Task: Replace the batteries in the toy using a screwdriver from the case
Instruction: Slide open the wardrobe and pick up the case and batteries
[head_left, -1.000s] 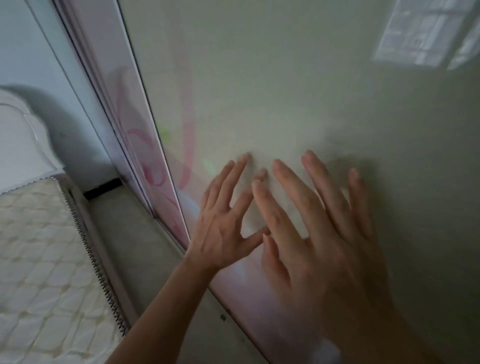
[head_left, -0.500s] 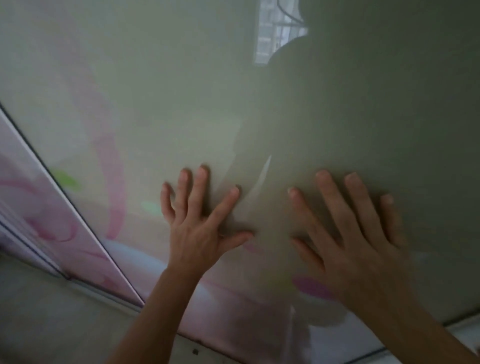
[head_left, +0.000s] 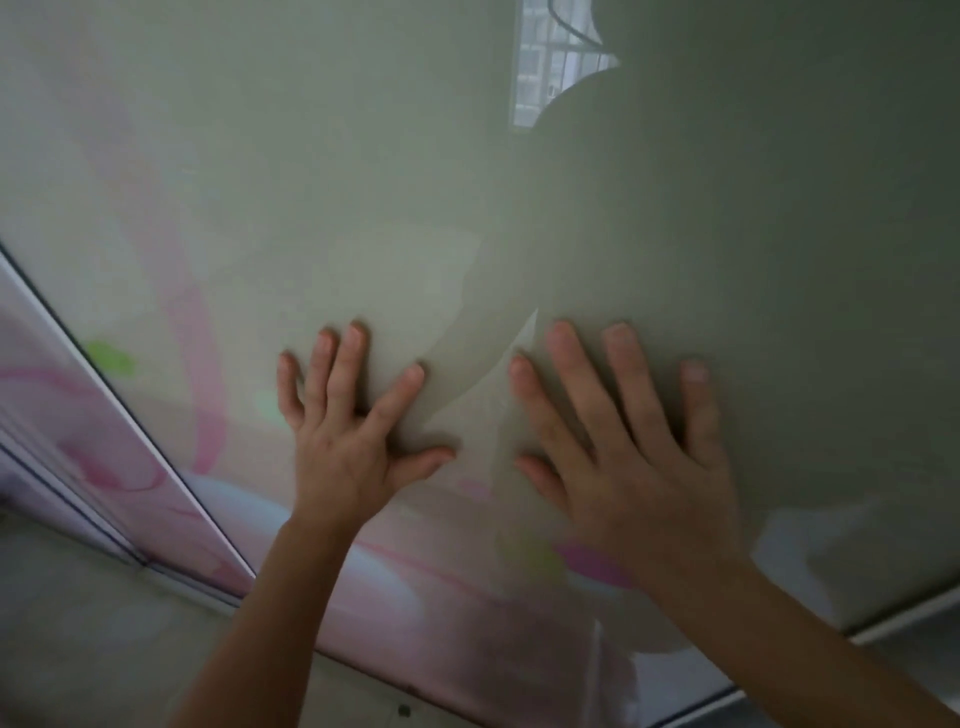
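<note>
My left hand (head_left: 348, 436) and my right hand (head_left: 623, 447) lie flat, fingers spread, against a glossy grey-green sliding door panel (head_left: 519, 208) with pink swirl patterns low down. Neither hand holds anything. The two hands are side by side, a hand's width apart. No toy, battery, screwdriver or case is in view.
A second sliding panel (head_left: 104, 441) with pink patterns overlaps at the left, with its track (head_left: 171, 577) below. The floor (head_left: 104, 649) shows at the lower left. The glossy panel reflects a window (head_left: 550, 57) and a dark silhouette.
The view has swung right, losing the bed and floor at the left. Both hands, earlier overlapping, have spread apart and settled flat on the panel.
</note>
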